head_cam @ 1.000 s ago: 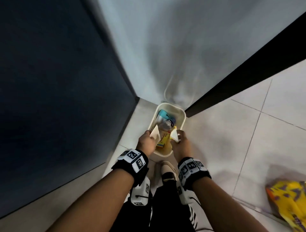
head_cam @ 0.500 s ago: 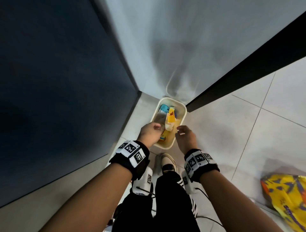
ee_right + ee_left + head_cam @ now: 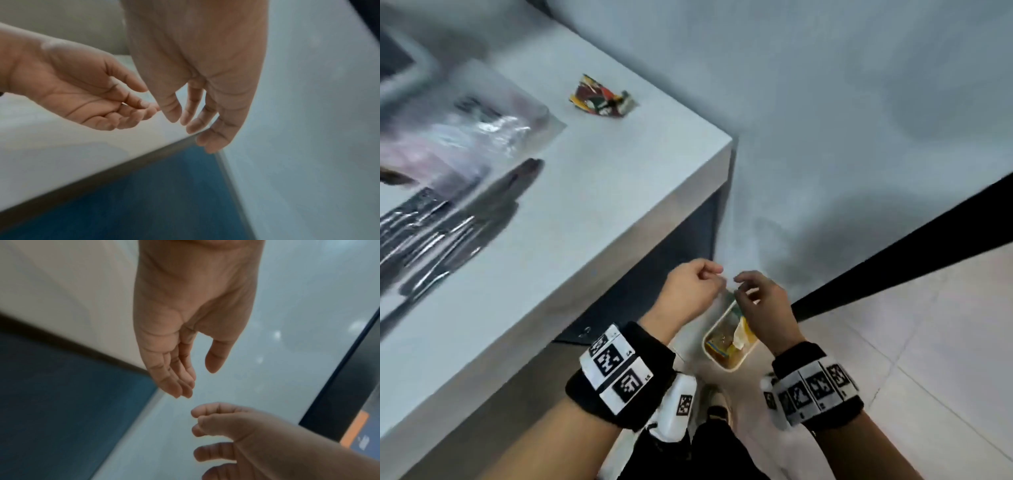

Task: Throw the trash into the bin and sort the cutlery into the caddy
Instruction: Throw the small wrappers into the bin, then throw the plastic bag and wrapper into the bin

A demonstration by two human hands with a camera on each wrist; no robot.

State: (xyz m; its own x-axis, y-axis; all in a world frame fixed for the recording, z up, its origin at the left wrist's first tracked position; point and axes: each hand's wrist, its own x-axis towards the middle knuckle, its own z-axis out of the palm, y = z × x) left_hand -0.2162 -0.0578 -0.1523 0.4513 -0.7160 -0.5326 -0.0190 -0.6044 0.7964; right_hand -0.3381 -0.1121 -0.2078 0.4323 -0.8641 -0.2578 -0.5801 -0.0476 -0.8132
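A pale grey table (image 3: 592,192) fills the upper left of the head view, its corner jutting toward a plain grey wall (image 3: 859,102), with a dark panel beneath the tabletop. On the table a crumpled, many-coloured wrapper (image 3: 602,97) lies near the far edge, apart from a clear plastic bag (image 3: 482,133) to its left. Nearer the left edge a blurred cluster of metal cutlery (image 3: 431,229) rests on the surface; single pieces cannot be told apart. The floor is laid with light tiles (image 3: 928,325), and a black strip (image 3: 893,270) runs along the base of the wall on the right. A small cream bin (image 3: 726,363) stands on the floor by the table's corner, below and between the two hands; yellow and pale scraps of trash (image 3: 736,337) lie inside it. The left hand (image 3: 693,289) hangs above the floor just left of the bin, fingers loosely curled toward the palm, and the wrist views show nothing in it. The right hand (image 3: 763,308) hovers over the bin's far end, fingers relaxed and slightly spread, pointing downward, holding nothing. The fingertips of the two hands are near one another but apart. Both wrists wear black bands (image 3: 619,373) with square printed markers.
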